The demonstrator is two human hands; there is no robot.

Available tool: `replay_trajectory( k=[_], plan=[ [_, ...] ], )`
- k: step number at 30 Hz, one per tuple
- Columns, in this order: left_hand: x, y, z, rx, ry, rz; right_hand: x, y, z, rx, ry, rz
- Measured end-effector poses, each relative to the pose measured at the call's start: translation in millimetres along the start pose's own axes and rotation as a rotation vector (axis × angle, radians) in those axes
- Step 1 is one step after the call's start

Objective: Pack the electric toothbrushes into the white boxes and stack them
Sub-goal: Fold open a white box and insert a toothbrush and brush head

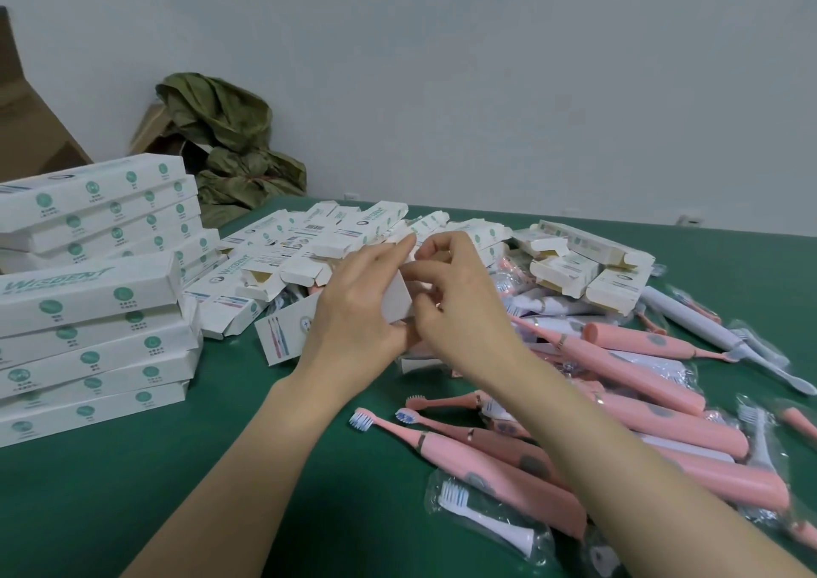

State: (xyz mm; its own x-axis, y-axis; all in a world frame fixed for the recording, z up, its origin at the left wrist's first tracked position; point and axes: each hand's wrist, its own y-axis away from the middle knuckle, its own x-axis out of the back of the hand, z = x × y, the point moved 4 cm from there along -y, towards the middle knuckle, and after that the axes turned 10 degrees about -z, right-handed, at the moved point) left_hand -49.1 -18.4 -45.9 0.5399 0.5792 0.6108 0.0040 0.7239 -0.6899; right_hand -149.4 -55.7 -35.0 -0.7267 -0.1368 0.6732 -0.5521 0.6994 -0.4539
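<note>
Flap-work is the step, I judge: the left hand (358, 307) curls round a white box (395, 302) held over the loose boxes (283, 241), the right hand (460, 299) pinches its end flap, and next I'd tuck it shut and carry it to the stack (88, 294) at left.

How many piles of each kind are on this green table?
Stacks of closed white boxes: 2
Heap of open white boxes: 1
Heap of toothbrushes: 1
Total: 4 piles
</note>
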Motion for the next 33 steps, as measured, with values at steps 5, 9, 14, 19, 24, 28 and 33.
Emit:
replay_trajectory(
  k=[5, 9, 14, 19, 24, 28, 33],
  plan=[
    [3, -1, 2, -0.045, -0.015, 0.040, 25, 2, 9, -0.066, -0.041, 0.279],
    [6, -1, -2, -0.069, -0.008, 0.042, 22, 2, 22, -0.265, -0.294, 0.135],
    [-5, -3, -13, -0.072, -0.006, -0.244, 22, 4, 16, -0.206, -0.375, 0.189],
    [2, -3, -9, 0.015, 0.140, -0.006, 24, 4, 9, -0.166, -0.470, 0.215],
    [8, -1, 2, -0.009, 0.147, 0.197, 17, 7, -3, -0.079, -0.497, 0.229],
    [12, -2, -1, 0.001, 0.119, 0.238, 8, 6, -6, -0.039, -0.568, 0.133],
    [9, -2, 5, 0.041, 0.186, 0.177, -7, 5, -6, 0.025, -0.496, 0.018]
  ],
)
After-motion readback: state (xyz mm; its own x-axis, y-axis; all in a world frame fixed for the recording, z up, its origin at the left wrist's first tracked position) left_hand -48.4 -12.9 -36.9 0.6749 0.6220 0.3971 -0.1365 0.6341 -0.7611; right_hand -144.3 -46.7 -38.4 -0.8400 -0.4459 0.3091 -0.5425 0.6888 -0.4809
